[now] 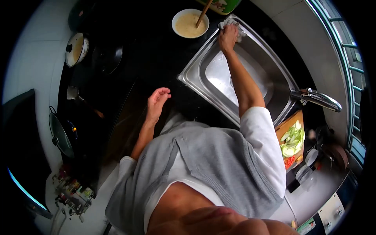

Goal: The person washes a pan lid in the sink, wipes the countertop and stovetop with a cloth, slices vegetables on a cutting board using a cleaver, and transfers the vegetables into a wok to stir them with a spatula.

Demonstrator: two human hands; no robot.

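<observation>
Evidently, right hand [228, 38] grips partly hidden cloth [241, 35]; left hand [157, 102] hovers, grip loosely open

Dark countertop [149, 43]: extends between left fingers [162, 92] and right fingers [232, 29]. Pale wall [41, 58], joints visible: well left of left fingers. Dark panel [23, 137], bright blue edge: same side. Second pale wall [313, 47]: right of right fingers. Farther right: barred window [355, 70], blue-green frame, daylight.
</observation>
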